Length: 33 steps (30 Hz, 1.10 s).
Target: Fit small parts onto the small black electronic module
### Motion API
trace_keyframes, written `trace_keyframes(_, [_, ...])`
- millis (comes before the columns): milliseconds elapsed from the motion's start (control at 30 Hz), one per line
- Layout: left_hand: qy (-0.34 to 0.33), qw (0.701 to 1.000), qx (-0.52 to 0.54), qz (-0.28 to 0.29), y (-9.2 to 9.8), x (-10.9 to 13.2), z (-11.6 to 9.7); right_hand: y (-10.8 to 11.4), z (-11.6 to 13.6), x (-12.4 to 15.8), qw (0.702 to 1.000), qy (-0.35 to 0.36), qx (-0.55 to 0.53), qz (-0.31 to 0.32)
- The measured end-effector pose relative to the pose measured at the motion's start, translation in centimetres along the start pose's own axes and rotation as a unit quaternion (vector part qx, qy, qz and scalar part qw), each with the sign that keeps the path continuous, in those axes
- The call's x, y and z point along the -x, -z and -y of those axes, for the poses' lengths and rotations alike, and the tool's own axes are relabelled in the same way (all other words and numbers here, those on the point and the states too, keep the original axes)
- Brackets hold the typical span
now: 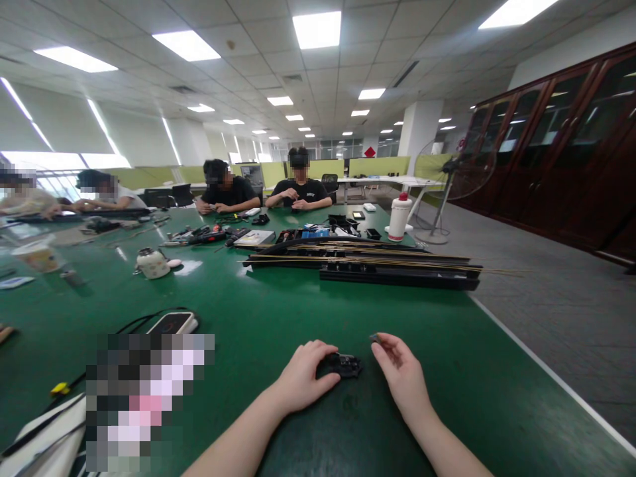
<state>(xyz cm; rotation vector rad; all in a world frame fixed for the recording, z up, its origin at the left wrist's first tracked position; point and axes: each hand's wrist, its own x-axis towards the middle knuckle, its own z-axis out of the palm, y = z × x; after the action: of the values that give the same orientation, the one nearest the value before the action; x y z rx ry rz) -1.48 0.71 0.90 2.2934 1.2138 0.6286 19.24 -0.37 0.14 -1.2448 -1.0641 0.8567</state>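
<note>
A small black plastic part [348, 365] with an open, detailed inner side lies low over the green table [238, 397]. My left hand [309, 376] is closed around its left end, thumb in front and fingers behind. To the right, apart from the black part, my right hand [400, 371] pinches a tiny greyish piece [374, 338] between thumb and fingertips. That piece is too small to name.
Long black rails [397, 275] with thin brass-coloured rods lie across the table ahead. A white bottle [398, 218] with a red cap stands behind them. At left are a patterned cup [153, 264] and a phone [173, 324]. Several people sit opposite.
</note>
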Motion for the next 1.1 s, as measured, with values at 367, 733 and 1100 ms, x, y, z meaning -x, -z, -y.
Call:
trace_keyframes(367, [0.004, 1.0, -0.003, 0.0, -0.3, -0.1, 0.3, -0.3, 0.1, 1.1, 0.983, 0.057, 0.127, 0.117])
trace_keyframes(733, [-0.005, 1.0, -0.006, -0.004, -0.6, -0.1, 0.7, -0.4, 0.6, 1.7, 0.927, 0.168, 0.256, 0.218])
trace_keyframes(1100, [-0.013, 1.0, 0.003, -0.018, -0.6, 0.0, 0.8, -0.3, 0.3, 1.8, 0.937, 0.124, 0.258, 0.2])
